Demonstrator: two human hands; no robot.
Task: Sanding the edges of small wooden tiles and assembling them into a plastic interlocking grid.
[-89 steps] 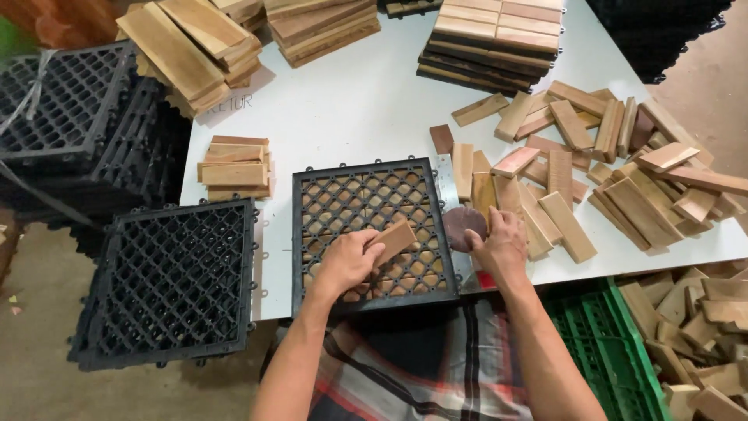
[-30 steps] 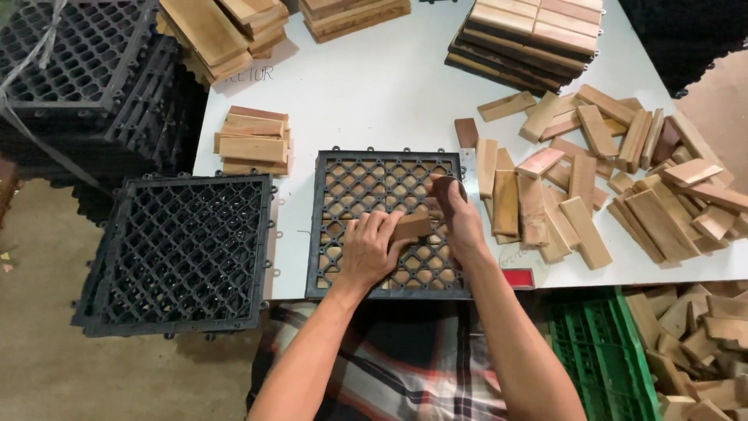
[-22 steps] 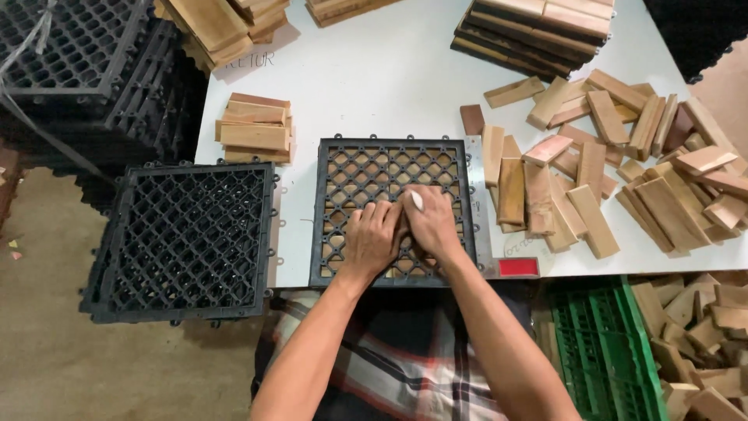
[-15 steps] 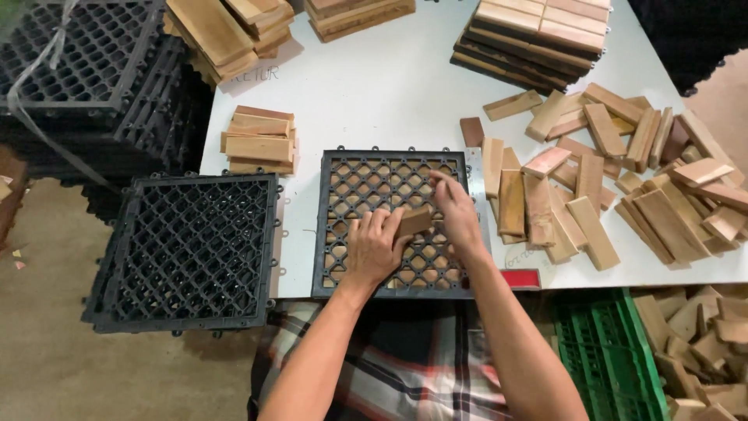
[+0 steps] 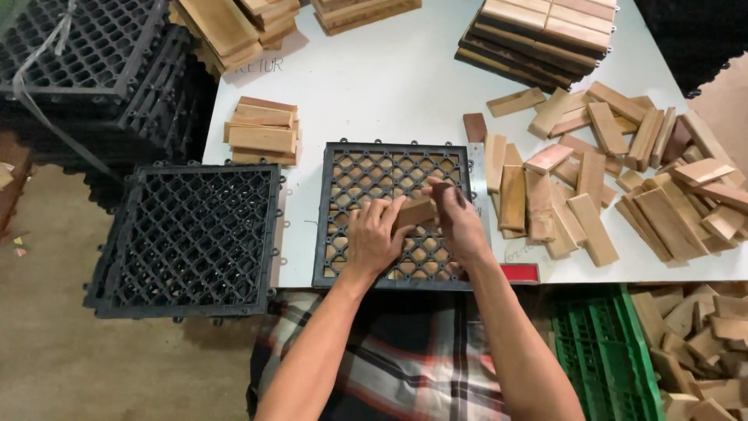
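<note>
Both hands cover much of the small wooden block (image 5: 415, 211), so its full shape is hard to make out; it lies over the middle of the black plastic grid (image 5: 393, 216) on the white table (image 5: 389, 86). The left hand (image 5: 375, 236) and right hand (image 5: 460, 222) each grasp an end. Half a second ago the grasp looked much the same; earlier both palms pressed flat.
</note>
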